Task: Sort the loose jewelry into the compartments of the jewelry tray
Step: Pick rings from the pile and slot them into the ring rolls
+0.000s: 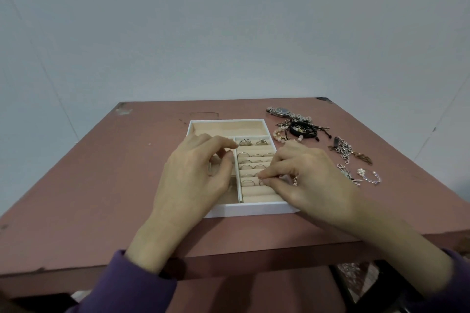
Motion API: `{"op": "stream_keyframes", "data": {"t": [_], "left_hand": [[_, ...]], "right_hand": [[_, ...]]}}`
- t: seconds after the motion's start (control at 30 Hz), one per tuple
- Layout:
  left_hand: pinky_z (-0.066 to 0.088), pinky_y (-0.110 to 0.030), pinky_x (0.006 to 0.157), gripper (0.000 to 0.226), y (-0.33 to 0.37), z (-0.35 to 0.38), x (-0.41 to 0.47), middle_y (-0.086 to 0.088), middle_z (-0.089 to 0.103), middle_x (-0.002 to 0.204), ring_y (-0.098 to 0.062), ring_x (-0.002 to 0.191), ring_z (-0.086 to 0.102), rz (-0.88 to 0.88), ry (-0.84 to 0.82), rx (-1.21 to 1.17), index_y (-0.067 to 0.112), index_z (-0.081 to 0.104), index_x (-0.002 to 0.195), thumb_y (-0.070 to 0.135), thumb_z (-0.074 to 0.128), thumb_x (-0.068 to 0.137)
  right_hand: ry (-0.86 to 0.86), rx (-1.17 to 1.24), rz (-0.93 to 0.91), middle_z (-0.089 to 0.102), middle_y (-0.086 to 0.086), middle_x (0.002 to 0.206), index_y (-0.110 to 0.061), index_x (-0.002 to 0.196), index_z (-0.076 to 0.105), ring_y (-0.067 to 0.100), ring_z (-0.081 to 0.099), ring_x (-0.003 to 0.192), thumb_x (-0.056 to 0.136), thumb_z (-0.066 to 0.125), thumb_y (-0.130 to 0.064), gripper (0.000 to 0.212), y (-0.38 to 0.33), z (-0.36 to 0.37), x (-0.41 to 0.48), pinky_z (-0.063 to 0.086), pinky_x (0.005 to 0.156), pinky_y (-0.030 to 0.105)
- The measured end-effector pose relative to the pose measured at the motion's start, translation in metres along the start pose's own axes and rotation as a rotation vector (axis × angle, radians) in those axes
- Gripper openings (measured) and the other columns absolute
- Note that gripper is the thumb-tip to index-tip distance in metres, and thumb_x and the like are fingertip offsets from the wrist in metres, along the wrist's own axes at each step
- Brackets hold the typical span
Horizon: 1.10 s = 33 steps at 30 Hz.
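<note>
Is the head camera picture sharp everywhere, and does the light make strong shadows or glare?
Head view: soft, even light, no glare, only faint shadows beside the tray. The rings and the watch look slightly soft, and the right hand and its forearm are motion-blurred. Wide-angle distortion bends the wall lines and spreads the table edges.

Head-worn wide-angle view, forward and down, close over table [101, 185].

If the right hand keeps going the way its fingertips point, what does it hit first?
The right hand points left across the ring rolls, so probably the white divider, then the left hand; depth is unclear.
</note>
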<state>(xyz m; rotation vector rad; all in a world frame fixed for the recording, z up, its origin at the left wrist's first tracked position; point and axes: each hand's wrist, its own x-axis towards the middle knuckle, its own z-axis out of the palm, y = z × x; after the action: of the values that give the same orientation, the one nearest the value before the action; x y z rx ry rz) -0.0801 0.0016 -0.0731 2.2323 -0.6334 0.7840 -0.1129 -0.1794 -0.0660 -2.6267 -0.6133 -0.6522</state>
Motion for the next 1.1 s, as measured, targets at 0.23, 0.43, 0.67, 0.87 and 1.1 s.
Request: {"op": "stream_keyframes", "data": {"t": [0.23,0.43,0.67,0.87,1.1], "left_hand": [[0.036,-0.008,0.08,0.026,-0.002,-0.003,-0.001,0.026,0.051,0.07,0.004,0.068,0.042,0.105,-0.126,-0.095,0.026,0.069,0.084,0.027,0.044,0.075],[0.038,-0.017,0.065,0.035,0.0,-0.005,-0.001,0.025,0.055,0.069,-0.009,0.074,0.049,0.116,-0.175,-0.11,0.029,0.071,0.077,0.027,0.037,0.071],[0.049,-0.031,0.064,0.037,-0.002,-0.004,-0.003,0.018,0.066,0.074,-0.006,0.076,0.048,0.146,-0.213,-0.106,0.031,0.075,0.076,0.025,0.04,0.069],[0.047,-0.029,0.067,0.039,-0.003,-0.004,-0.003,0.018,0.065,0.075,-0.007,0.078,0.046,0.171,-0.25,-0.065,0.032,0.076,0.078,0.026,0.038,0.069],[0.045,-0.024,0.068,0.04,-0.004,-0.003,-0.003,0.017,0.064,0.075,-0.006,0.076,0.043,0.184,-0.245,-0.061,0.031,0.076,0.078,0.025,0.038,0.068]], "right_hand": [[-0.088,0.217,0.146,0.064,-0.01,0.071,-0.024,0.086,0.075,0.006,0.055,0.076,0.077,0.072,-0.012,0.015,0.003,-0.014,0.001,0.039,0.069,0.005],[-0.103,0.205,0.161,0.063,-0.013,0.073,-0.027,0.078,0.075,0.003,0.056,0.08,0.075,0.074,-0.016,0.011,0.001,-0.015,0.002,0.039,0.067,0.006],[-0.143,0.15,0.046,0.055,-0.022,0.068,-0.022,0.079,0.076,-0.009,0.053,0.074,0.076,0.072,-0.012,0.011,0.001,-0.016,0.006,0.038,0.068,0.004],[-0.142,0.145,0.013,0.053,-0.024,0.065,-0.021,0.078,0.076,-0.014,0.052,0.074,0.076,0.072,-0.01,0.012,0.001,-0.017,0.006,0.037,0.069,0.004],[-0.136,0.149,-0.002,0.055,-0.023,0.068,-0.018,0.078,0.077,-0.016,0.051,0.073,0.075,0.073,-0.009,0.01,0.005,-0.015,0.008,0.036,0.07,0.002]]}}
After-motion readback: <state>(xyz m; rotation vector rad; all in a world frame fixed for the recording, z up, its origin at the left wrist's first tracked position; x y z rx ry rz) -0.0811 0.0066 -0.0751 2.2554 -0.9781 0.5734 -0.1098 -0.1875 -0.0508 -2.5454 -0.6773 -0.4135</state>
